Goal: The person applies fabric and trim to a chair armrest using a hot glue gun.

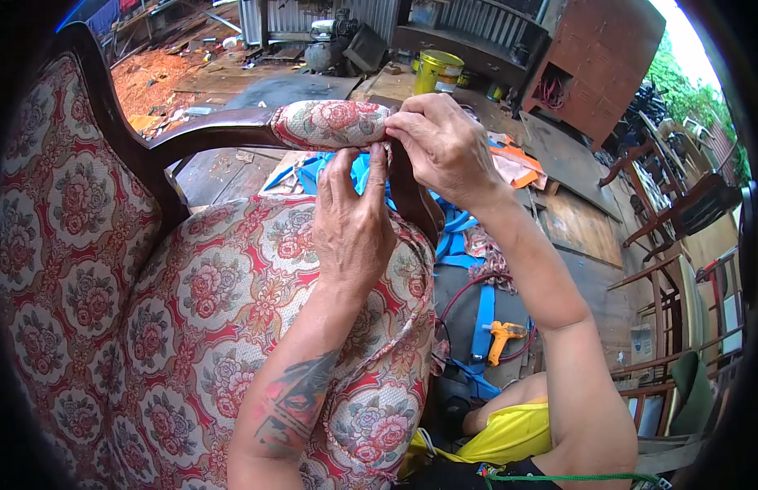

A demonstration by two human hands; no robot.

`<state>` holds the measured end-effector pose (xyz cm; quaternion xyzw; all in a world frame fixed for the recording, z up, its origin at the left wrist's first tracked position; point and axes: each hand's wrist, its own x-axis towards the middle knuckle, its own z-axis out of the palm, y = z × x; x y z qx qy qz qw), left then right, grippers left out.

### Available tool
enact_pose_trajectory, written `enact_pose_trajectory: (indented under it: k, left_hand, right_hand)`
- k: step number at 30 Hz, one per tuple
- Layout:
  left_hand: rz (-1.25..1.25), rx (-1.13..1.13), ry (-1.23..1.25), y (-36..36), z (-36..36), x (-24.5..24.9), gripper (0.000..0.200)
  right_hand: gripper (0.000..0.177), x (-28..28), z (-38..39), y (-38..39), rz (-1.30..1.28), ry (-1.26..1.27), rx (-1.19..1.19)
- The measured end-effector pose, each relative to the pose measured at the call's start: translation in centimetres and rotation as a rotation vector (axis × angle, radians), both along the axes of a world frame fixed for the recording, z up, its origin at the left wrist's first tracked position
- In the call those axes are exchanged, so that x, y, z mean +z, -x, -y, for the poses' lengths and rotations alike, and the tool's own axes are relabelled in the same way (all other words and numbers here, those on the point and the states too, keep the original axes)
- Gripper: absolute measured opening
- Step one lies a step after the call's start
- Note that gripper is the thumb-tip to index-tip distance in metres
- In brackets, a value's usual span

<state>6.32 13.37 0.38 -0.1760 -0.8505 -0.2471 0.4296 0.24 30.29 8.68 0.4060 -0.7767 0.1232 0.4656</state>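
A wooden-framed armchair fills the left side, its seat [232, 278] and backrest [77, 237] covered in red-and-cream rose-patterned fabric. On its wooden armrest [224, 129] sits a padded section [330, 122] in the same fabric. My left hand [350, 220] comes from below, fingers pointing up, the tips pressed on the pad's lower edge near its front end. My right hand [448, 151] pinches at that front end, thumb and finger closed. A thin fabric trim cord [379, 351] trails over the seat and leads up towards both hands. What lies between the right fingertips is mostly hidden.
An orange glue gun [506, 341] rests right of the seat, near blue strips [483, 318] and a dark red cable. Beyond stand a yellow bucket [438, 72], a compressor [323, 51] and a brown cabinet [593, 69]. Wooden chair frames [673, 212] crowd the right side.
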Motion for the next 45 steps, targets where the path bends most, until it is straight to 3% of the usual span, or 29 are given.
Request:
enact_pose_trajectory:
  k: [2, 4, 11, 15, 31, 39, 45]
  left_hand:
    - [0.01, -0.007, -0.005, -0.1, 0.0, 0.0, 0.07]
    - [0.018, 0.027, -0.009, -0.1, 0.0, 0.0, 0.058]
    - [0.005, 0.014, -0.014, -0.1, 0.1, 0.0, 0.062]
    - [-0.009, 0.0, -0.027, -0.1, -0.1, 0.0, 0.065]
    - [0.006, -0.04, -0.035, -0.1, -0.1, -0.2, 0.07]
    - [0.019, -0.022, -0.032, 0.0, -0.2, -0.6, 0.073]
    - [0.029, -0.039, -0.017, 0.1, -0.2, -0.8, 0.08]
  right_hand:
    - [0.022, 0.2, 0.3, -0.1, -0.034, -0.024, -0.029]
    - [0.022, 0.4, 0.6, -0.3, -0.069, -0.061, -0.054]
    - [0.026, 0.1, 0.5, -0.5, -0.297, -0.252, -0.099]
    - [0.028, -0.1, 0.6, -0.6, -0.308, -0.24, -0.101]
    - [0.015, -3.5, 4.2, -1.1, -0.128, 0.331, -0.156]
    - [0.01, -3.8, 4.0, -1.6, -0.034, 0.282, -0.15]
    - [0.009, -3.2, 2.8, -2.1, 0.085, 0.314, 0.018]
